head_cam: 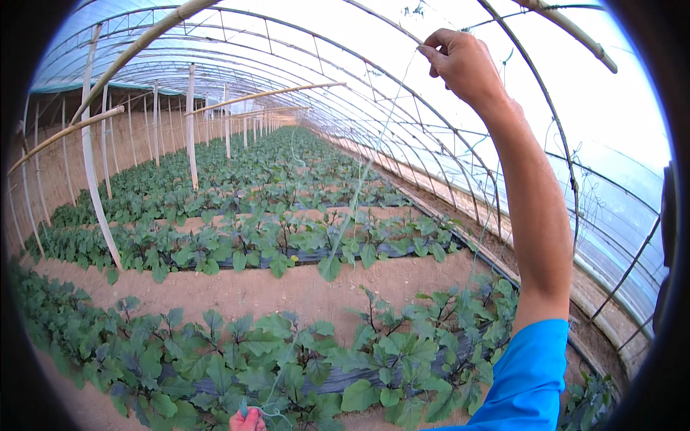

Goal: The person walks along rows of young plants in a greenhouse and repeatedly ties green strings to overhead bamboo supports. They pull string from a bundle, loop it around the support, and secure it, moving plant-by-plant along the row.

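Observation:
My right hand (458, 64) is raised high at the upper right, finger and thumb pinched on a thin pale-green twine (360, 186). The twine runs from those fingertips down across the plant rows, blurred in places. At the bottom edge, my left hand (248, 420) is partly in view, closed on a small bunch of the same twine, with loose strands beside it. Between the hands stand leafy eggplant plants (261, 342) in a row over dark plastic mulch film (353, 375).
Arched greenhouse ribs (318, 35) and a bamboo pole (145, 39) are overhead. Upright white posts (92, 161) stand at the left. Bare soil (232, 288) separates the plant rows. More twine hangs near the plastic wall at the right.

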### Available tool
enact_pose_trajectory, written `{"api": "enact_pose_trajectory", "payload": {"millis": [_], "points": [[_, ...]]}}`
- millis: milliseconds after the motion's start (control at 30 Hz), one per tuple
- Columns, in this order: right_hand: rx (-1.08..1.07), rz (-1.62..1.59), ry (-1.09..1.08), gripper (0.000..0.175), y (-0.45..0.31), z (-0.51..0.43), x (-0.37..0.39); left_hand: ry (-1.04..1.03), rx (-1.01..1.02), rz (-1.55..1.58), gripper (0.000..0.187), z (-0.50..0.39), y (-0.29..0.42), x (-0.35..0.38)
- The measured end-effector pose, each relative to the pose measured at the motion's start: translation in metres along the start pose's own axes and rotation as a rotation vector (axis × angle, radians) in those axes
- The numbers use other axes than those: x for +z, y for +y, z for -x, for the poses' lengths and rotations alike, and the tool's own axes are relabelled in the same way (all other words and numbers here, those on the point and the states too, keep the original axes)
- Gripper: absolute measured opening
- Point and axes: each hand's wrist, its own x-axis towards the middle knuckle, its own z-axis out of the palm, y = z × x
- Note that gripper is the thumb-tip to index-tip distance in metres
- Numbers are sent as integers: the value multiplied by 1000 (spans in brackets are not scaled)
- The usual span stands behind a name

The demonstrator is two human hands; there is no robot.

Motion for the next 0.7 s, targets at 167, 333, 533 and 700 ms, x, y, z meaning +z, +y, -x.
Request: {"api": "enact_pose_trajectory", "payload": {"millis": [167,333,533,700], "points": [[-209,187,297,14,-2,-18,7,-48,-44,-26,14,-5,-8,8],[-365,463,481,15,-14,-68,31,-126,-72,-66,14,-15,-23,24],[-92,64,247,26,-19,-91,51,-197,-106,-107,14,-30,-31,33],[-144,118,79,25,-26,-79,41,-242,-113,-142,14,-38,-35,36]]}}
